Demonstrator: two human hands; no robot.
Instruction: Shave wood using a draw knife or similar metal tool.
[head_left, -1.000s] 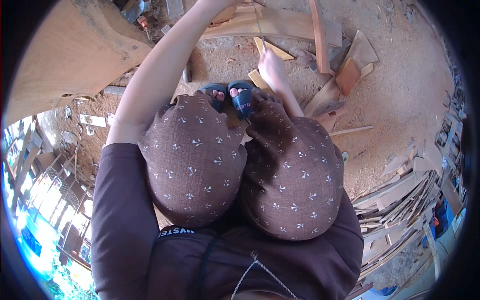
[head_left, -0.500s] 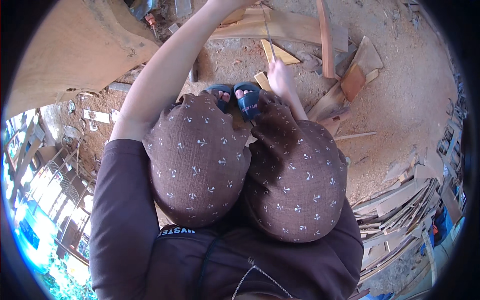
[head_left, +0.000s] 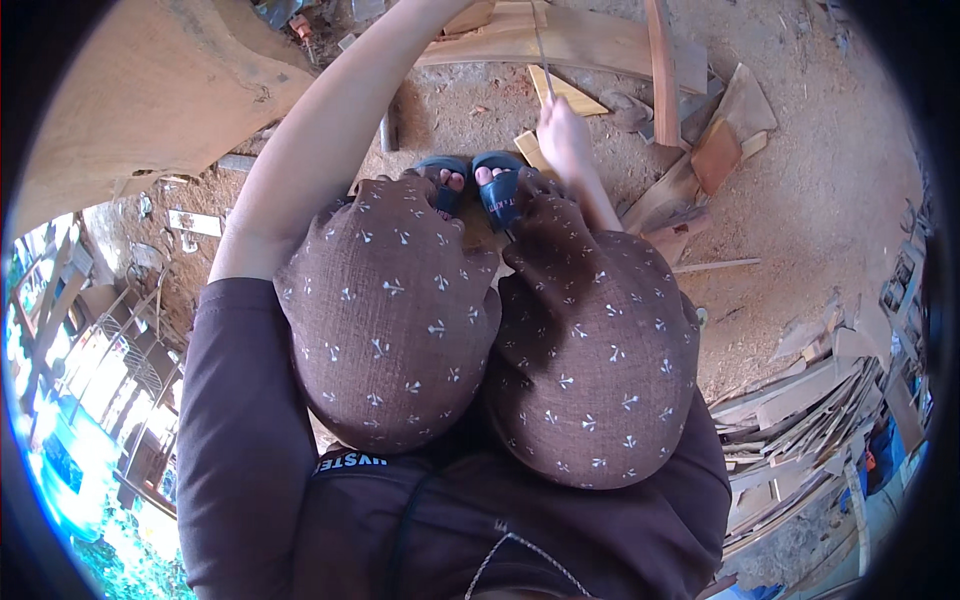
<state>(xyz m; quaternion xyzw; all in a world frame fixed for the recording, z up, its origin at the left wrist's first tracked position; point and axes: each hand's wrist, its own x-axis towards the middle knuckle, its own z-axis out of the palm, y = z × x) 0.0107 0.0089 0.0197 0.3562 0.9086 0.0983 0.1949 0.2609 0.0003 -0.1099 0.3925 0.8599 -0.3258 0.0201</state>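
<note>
My right hand [head_left: 563,135] is closed around the near end of a thin, dark, rod-like tool [head_left: 543,55]. The tool runs away from me across a pale plank [head_left: 600,45], and its far end is past the top edge of the picture. A yellowish wedge of wood [head_left: 575,93] lies on the ground just beyond this hand. My left forearm [head_left: 345,110] stretches to the top edge, where the hand itself is cut off. Whatever the left hand touches cannot be seen.
A large curved wooden slab [head_left: 180,90] takes up the far left. A reddish wood strip [head_left: 663,75] and several offcuts [head_left: 716,155] lie right of my hand. Stacked thin wood scraps [head_left: 800,410] fill the near right. My sandalled feet [head_left: 497,190] rest on sandy ground.
The whole view has shifted slightly, the far planks sitting higher. My right hand still grips the rod-like tool, and my left hand has slipped out past the top edge.
</note>
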